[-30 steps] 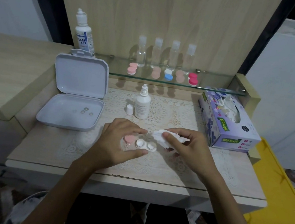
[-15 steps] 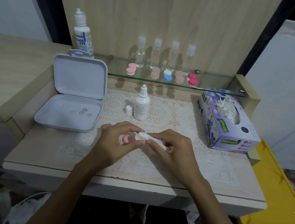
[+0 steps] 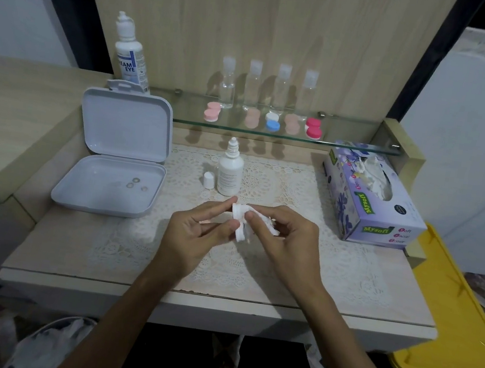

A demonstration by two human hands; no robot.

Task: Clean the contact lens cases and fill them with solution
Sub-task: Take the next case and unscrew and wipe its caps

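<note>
The left hand (image 3: 197, 233) holds a white lens case (image 3: 239, 222) above the lace mat (image 3: 287, 252), while the right hand (image 3: 286, 240) pinches a tissue (image 3: 271, 227) against it. Behind stand a small dropper bottle (image 3: 230, 171), an open white box (image 3: 116, 166) and a tissue box (image 3: 370, 198) on the pale table (image 3: 70, 247). The case's wells are hidden.

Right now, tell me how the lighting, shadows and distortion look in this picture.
Head view: dim, cool light; the clear bottles throw soft shadows on the wood panel behind; wide-angle lens bends the table edge and side walls; the white lens case and tissue between left hand and right hand look washed out.
</note>
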